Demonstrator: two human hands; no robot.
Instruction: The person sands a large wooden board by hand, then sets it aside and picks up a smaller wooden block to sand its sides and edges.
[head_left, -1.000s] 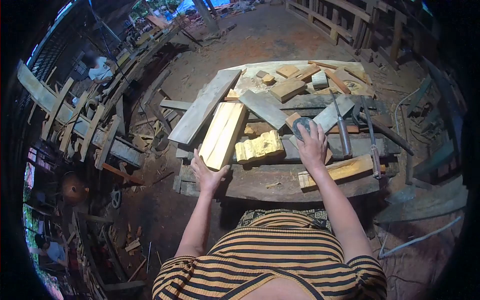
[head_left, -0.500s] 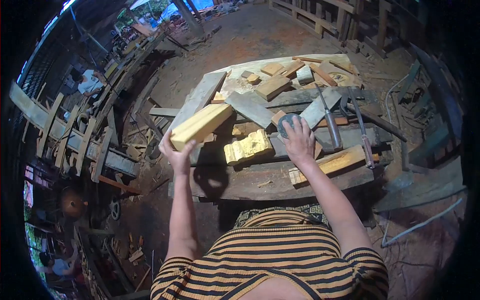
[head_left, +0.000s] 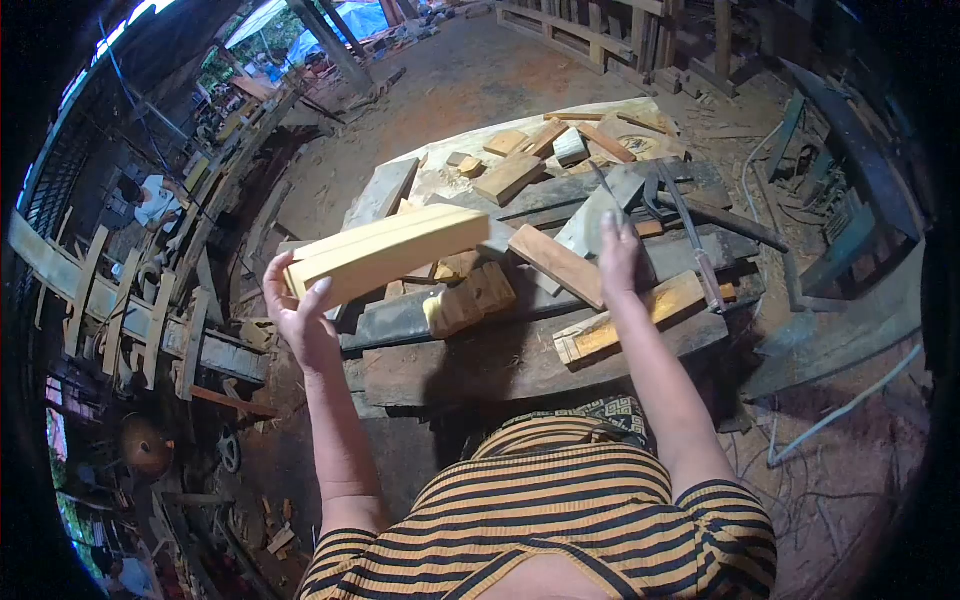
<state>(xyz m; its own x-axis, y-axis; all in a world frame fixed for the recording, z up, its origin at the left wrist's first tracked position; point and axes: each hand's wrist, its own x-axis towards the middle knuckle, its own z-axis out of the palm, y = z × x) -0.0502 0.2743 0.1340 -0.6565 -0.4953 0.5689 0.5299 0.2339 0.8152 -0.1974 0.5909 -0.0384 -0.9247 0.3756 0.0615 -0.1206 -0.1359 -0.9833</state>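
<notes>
A long pale-yellow wood block (head_left: 400, 252) is raised above the bench, its near end gripped in my left hand (head_left: 300, 318), thumb on the side and fingers around the end. My right hand (head_left: 620, 262) is over the right half of the bench with a round disc (head_left: 600, 222) at its fingers, tilted and partly blurred. Below it lie a reddish-brown wood block (head_left: 556, 264) and a yellowish block (head_left: 630, 318). A carved, notched wood block (head_left: 470, 300) rests on the bench beneath the raised block.
A thin pointed tool (head_left: 600, 176) and a wooden-handled tool (head_left: 708, 280) lie at the right of the bench (head_left: 450, 378). Offcuts (head_left: 508, 178) are scattered at the back. Another person (head_left: 155, 200) is at the far left, beside a slatted wooden frame (head_left: 150, 325).
My left hand has moved left and turned the yellow block flatter. My right hand has lifted the disc and shifted slightly right, uncovering the reddish-brown block. The view has shifted.
</notes>
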